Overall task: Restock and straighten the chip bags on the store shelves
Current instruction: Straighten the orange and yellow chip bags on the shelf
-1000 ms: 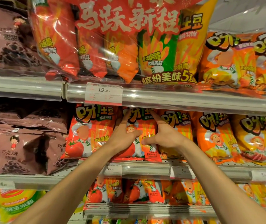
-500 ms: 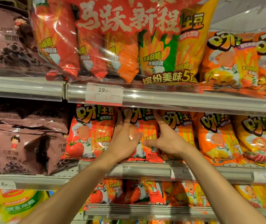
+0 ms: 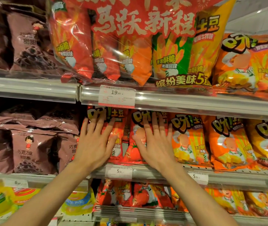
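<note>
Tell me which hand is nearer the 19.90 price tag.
Left. The left hand lies flat on a red bag just below-left of the 19.90 price tag; the right hand is below-right, slightly farther.

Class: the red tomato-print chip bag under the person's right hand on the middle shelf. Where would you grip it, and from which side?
Probably pinch the red tomato-print chip bag by its two side edges, from the front: it stands upright, facing out, neighbours beside it and the upper shelf rail overhanging its top.

Retail shop, snack aisle. I face tiered shelves [image 3: 195,103] packed with chip bags [image 3: 187,141], with price tags [image 3: 116,95] clipped in clear rail strips; the smaller tag print appears illegible.
</note>
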Available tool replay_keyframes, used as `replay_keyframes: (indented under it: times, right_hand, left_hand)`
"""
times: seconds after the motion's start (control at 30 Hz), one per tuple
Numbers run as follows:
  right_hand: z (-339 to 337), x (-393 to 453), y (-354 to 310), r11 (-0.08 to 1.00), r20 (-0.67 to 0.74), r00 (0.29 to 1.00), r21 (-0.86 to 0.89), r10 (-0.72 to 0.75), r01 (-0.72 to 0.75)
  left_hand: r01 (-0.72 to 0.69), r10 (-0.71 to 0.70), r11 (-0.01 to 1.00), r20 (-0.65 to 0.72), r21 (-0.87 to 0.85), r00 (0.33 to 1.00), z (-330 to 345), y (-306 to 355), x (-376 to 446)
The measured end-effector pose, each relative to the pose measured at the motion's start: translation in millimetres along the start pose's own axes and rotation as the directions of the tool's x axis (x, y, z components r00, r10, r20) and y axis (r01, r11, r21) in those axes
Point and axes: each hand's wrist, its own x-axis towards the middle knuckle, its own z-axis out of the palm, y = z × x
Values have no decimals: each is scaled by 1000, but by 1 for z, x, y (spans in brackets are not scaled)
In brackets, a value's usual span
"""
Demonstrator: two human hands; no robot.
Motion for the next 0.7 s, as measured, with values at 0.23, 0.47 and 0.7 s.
replay_keyframes:
  times: [0.23, 0.47, 0.7]
  right_hand:
    - [10, 2, -5, 999, 12, 1000, -52, 10, -10]
    - [16, 3, -6, 998, -14, 1000, -67, 12, -13]
    - [14, 2, -9, 998, -39, 999, -66, 23, -26]
  left_hand:
    - [2, -2, 1000, 3, -6, 1000, 11, -6, -2]
    - [8, -8, 1000, -26, 3, 1000, 14, -4, -4]
    - [32, -33, 999, -39, -28, 999, 14, -3, -7]
